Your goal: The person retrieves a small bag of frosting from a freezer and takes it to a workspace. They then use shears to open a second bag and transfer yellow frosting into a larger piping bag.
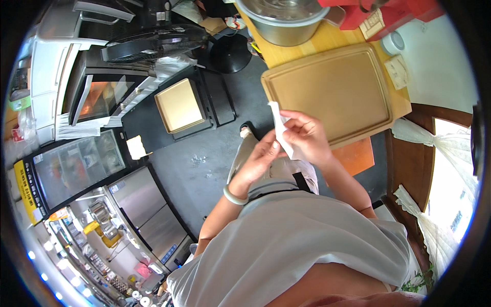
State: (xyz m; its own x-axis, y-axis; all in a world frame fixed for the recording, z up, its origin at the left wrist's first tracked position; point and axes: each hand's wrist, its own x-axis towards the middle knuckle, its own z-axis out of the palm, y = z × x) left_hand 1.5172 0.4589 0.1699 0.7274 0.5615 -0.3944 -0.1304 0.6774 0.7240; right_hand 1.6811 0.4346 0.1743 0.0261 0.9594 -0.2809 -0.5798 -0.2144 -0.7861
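In front of my waist, both hands hold a thin white folded sheet (279, 123), which looks like paper or a flat bag; its exact kind is unclear. My right hand (310, 139) pinches it from the right side, with the thumb across it. My left hand (259, 159) closes on its left edge, fingers partly hidden behind it. The sheet stands nearly upright, its narrow end pointing away from me. Just beyond my right hand, a large gold-brown baking tray (332, 92) lies on a wooden table (401, 102).
A lidded metal pot (281, 25) stands at the table's far end, near red bags (388, 15). Left of me, another tray (179, 105) rests on a dark rack. Farther left are an oven (102, 97), a black fan (153, 43) and a glass-door fridge (76, 166).
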